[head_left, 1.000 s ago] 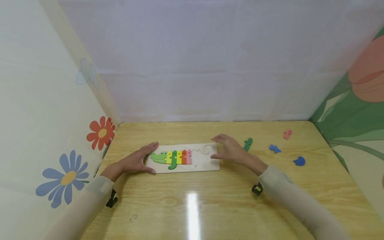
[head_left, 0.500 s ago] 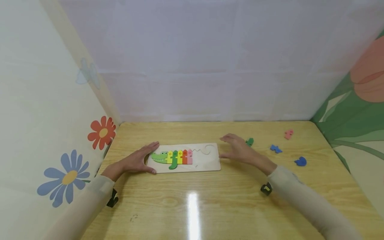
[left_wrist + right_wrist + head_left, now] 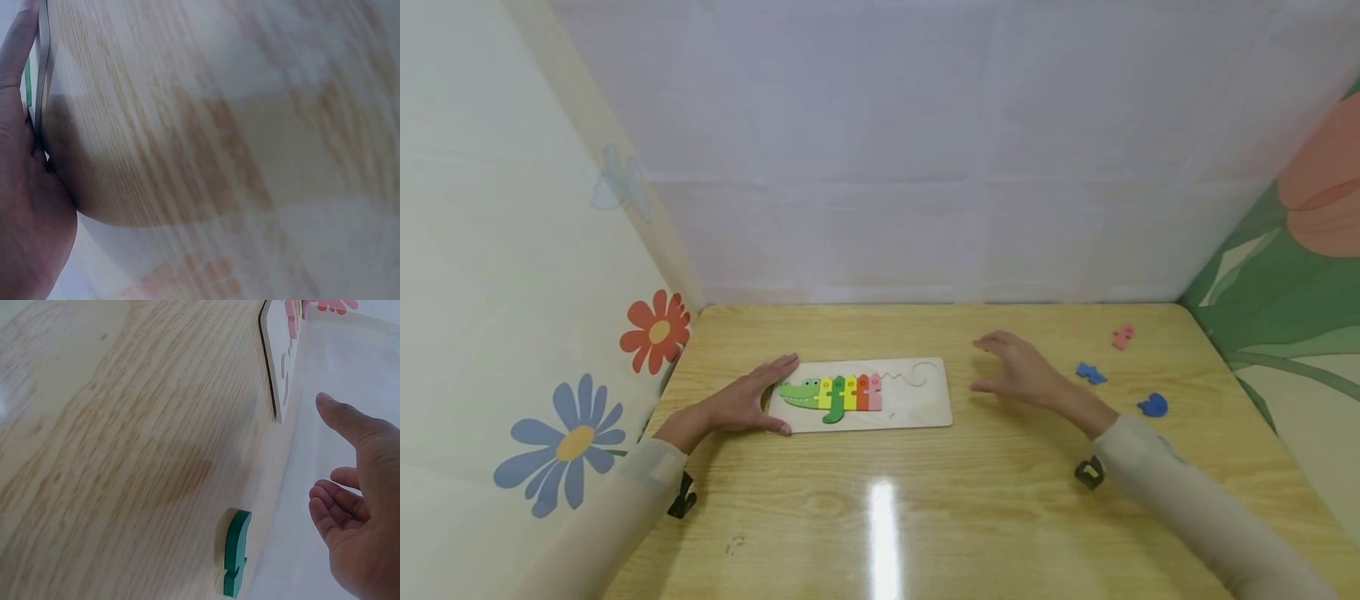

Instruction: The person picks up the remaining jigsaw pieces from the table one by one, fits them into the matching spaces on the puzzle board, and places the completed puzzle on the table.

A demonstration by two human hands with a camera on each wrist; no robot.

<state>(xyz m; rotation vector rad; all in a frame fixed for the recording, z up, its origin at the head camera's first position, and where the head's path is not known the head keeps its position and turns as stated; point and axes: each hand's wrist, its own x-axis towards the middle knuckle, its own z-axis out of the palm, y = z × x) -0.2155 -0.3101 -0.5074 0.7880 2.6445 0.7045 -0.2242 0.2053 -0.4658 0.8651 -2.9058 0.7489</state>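
Observation:
A pale wooden puzzle board (image 3: 917,408) lies on the table, with a crocodile's green head and several coloured body pieces (image 3: 850,393) set into its left part. The right part shows a bare curly tail outline. My left hand (image 3: 747,402) holds the board's left end, fingers at the far edge and thumb at the near one. Apart from the board, to its right, my right hand (image 3: 1026,373) hovers with loosely bent fingers, holding nothing. The right wrist view has a green puzzle piece (image 3: 235,553) on the table near that hand; in the head view the hand hides it.
Farther right on the wooden table (image 3: 985,500) lie a pink piece (image 3: 1122,337), a blue piece (image 3: 1091,373) and a rounded blue piece (image 3: 1153,405). A white cloth wall (image 3: 880,167) rises behind the table, and flower-printed cloth flanks both sides.
My right hand has drawn away from the board's right end, moving right until it covers the green piece in the head view. The left hand stays on the board.

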